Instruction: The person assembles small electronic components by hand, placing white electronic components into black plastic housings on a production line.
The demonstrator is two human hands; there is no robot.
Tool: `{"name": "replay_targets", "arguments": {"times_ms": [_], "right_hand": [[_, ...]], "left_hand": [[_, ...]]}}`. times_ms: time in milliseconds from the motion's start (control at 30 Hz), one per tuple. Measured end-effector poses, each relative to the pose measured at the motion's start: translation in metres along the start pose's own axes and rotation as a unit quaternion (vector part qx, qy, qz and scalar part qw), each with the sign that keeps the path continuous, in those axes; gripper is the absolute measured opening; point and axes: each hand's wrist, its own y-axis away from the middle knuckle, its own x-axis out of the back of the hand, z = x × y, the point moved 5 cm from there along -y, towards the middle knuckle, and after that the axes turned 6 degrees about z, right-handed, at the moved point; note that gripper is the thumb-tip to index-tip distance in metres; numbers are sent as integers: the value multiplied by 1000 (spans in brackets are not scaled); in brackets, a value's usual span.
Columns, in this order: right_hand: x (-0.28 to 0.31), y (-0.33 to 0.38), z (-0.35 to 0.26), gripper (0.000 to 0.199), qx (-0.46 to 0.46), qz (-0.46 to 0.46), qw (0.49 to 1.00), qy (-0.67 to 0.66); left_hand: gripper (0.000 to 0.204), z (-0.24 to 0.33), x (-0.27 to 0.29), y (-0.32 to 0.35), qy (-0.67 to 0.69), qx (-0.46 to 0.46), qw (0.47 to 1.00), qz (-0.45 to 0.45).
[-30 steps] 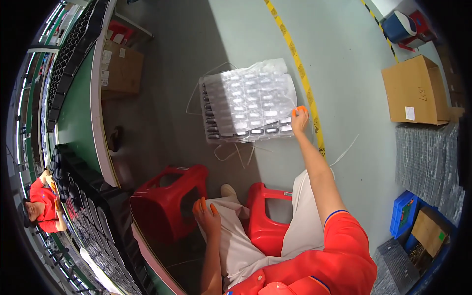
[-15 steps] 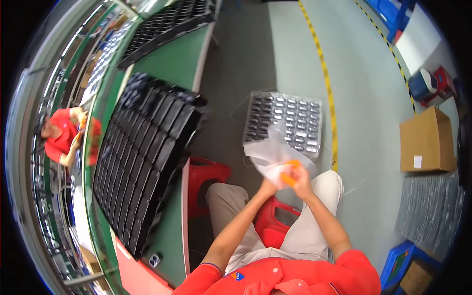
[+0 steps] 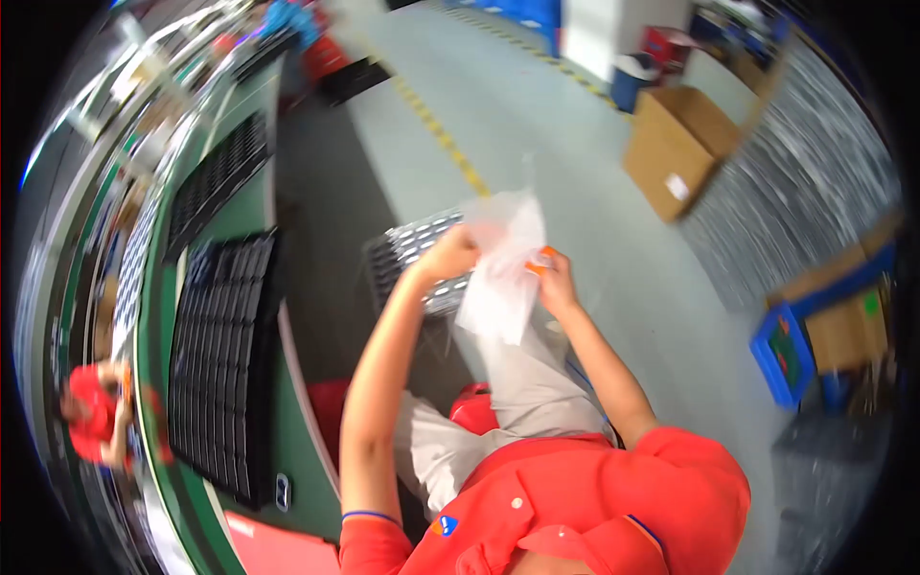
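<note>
A white, translucent plastic bag (image 3: 506,278) hangs stretched between my two hands, above my knees. My left hand (image 3: 450,257) grips its left side, and the fingers show only faintly through the film. On the right side, my right hand (image 3: 556,283) pinches the bag between thumb and forefinger, which wear orange finger covers. Just behind the bag sits a clear tray (image 3: 388,278) with rows of dark, shiny oval pieces, partly hidden by my left hand and the film.
Black compartment trays (image 3: 216,369) lie on the green bench (image 3: 302,412) at my left. A small oval part (image 3: 283,492) rests near them. To the right stand a cardboard box (image 3: 671,153), grey stacked sheets (image 3: 795,182) and a blue crate (image 3: 778,359). A co-worker (image 3: 96,412) in red is far left.
My view has swung to the right. My hands have moved apart, the left one leftward, and the bag is now spread upright between them.
</note>
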Motion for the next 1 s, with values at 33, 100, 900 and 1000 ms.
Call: {"name": "replay_targets", "arguments": {"times_ms": [33, 100, 900, 1000], "right_hand": [[6, -8, -29, 15, -10, 0, 1000, -20], [31, -14, -74, 15, -1, 86, 996, -28], [135, -18, -54, 40, 185, 22, 922, 338], [198, -33, -25, 31, 88, 49, 951, 293]], "left_hand": [[32, 22, 13, -11, 70, 65, 994, 45], [40, 64, 37, -24, -52, 122, 991, -16], [42, -67, -124, -66, 361, 304, 880, 60], [43, -94, -90, -60, 297, 328, 888, 127]]}}
